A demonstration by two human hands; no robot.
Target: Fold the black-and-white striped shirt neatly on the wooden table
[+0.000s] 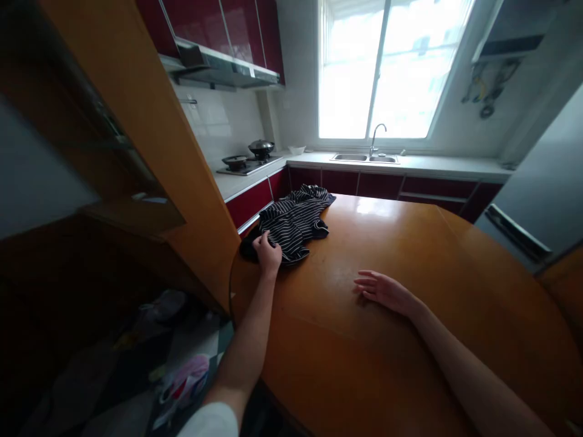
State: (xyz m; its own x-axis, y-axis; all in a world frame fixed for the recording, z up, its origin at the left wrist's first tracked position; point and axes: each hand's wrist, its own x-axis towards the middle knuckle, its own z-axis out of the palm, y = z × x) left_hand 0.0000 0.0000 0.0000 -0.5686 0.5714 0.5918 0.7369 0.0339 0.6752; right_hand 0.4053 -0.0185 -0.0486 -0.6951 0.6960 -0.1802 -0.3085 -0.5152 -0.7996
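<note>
Striped shirt (296, 221) on table (392, 237), left hand (268, 255) fingers clenched on it, right hand (385, 291) fingers released.

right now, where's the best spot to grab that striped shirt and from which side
Probably its near-left edge, where the left hand grips the striped shirt. It lies crumpled in raised folds by the table edge, so come from the near side and pinch a fold.
</note>
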